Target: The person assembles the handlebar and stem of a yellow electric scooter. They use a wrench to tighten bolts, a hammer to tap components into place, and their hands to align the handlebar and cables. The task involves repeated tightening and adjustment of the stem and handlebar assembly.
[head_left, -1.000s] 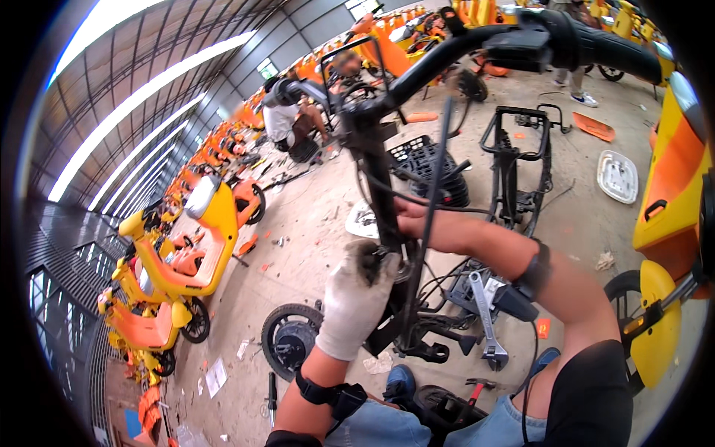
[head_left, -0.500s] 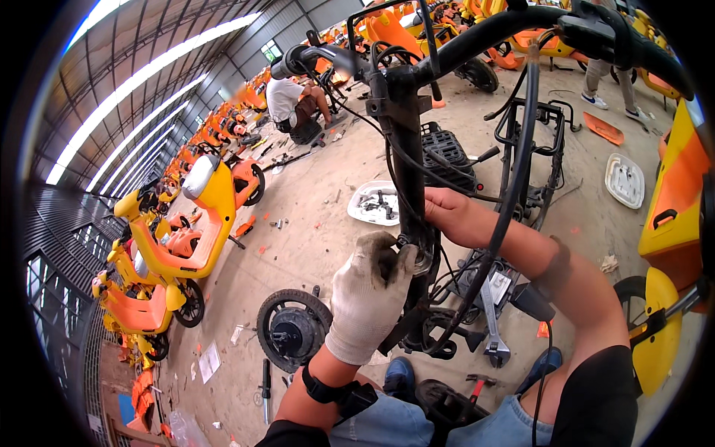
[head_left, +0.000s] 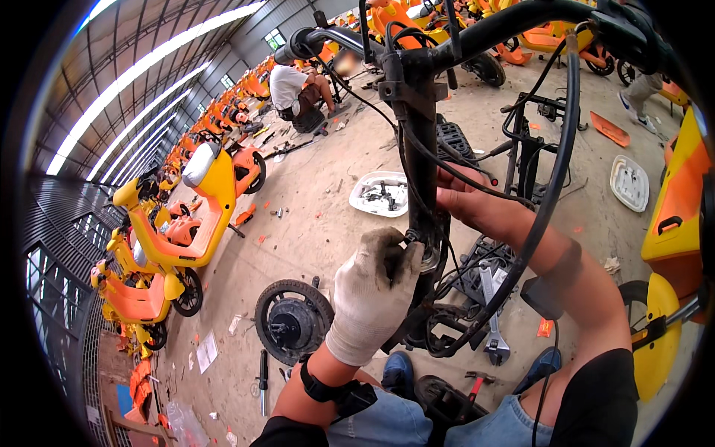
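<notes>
A black steering column (head_left: 421,141) with handlebars (head_left: 514,26) stands upright before me, cables running down it. My left hand (head_left: 372,294), in a stained white glove, is closed with thumb and finger pinched at the column's lower end, against a shiny metal ring (head_left: 430,258). Higher up, my bare right hand (head_left: 471,197) is closed at the column's right side. Its fingertips are partly hidden by the column and cables, so what they hold cannot be made out. A thick black cable (head_left: 555,194) loops in front of my right forearm.
A white tray (head_left: 359,195) of small parts lies beyond the column, another tray (head_left: 629,182) at right. On the floor are a wheel (head_left: 294,322), an adjustable wrench (head_left: 494,316) and a hammer (head_left: 474,387). Yellow-orange scooters (head_left: 197,231) line the left; a person (head_left: 294,89) sits farther off.
The handlebars and column have shifted slightly right in view. My right hand has moved a little right with the column; its grip looks slightly changed. The left hand keeps its pinch at the ring.
</notes>
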The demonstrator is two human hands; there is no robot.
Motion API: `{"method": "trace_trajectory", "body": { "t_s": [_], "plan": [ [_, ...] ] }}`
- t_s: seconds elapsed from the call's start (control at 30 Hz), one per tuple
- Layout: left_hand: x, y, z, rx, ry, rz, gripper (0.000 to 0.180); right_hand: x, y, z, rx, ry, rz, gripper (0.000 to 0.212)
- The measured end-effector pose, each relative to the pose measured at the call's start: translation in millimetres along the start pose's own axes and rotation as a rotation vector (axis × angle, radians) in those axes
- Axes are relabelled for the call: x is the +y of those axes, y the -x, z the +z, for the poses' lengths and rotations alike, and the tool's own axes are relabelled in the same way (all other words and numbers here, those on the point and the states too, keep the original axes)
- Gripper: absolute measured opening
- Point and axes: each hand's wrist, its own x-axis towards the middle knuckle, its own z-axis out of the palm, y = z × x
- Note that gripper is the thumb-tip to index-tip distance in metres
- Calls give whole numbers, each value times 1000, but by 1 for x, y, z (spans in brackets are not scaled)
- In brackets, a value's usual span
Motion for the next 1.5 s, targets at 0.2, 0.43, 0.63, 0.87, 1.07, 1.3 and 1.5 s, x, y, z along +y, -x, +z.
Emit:
{"method": "trace_trajectory", "body": {
  "t_s": [0.2, 0.43, 0.63, 0.87, 1.07, 1.3, 1.5],
  "plan": [
    [8, -2, 2, -16, -100, 16, 24, 11, -1, 6, -29, 145, -4, 47],
    [8, 1, 6, 56, -3, 51, 22, 8, 3, 22, 20, 59, 134, 60],
    [10, 0, 8, 28, 52, -71, 25, 22, 1, 8, 35, -122, 161, 62],
    [-4, -2, 8, 27, 334, -116, 18, 14, 16, -7, -201, -107, 188, 65],
    [-59, -29, -9, -238, 811, -371, 42, 33, 21, -19, -433, -37, 186, 57],
    [-79, -33, 10, -389, 925, -609, 58, 26, 16, -16, -454, 267, 166, 62],
    [-77, -31, 12, -398, 806, -640, 56, 25, 14, -12, -445, 258, 113, 60]
  ]
}}
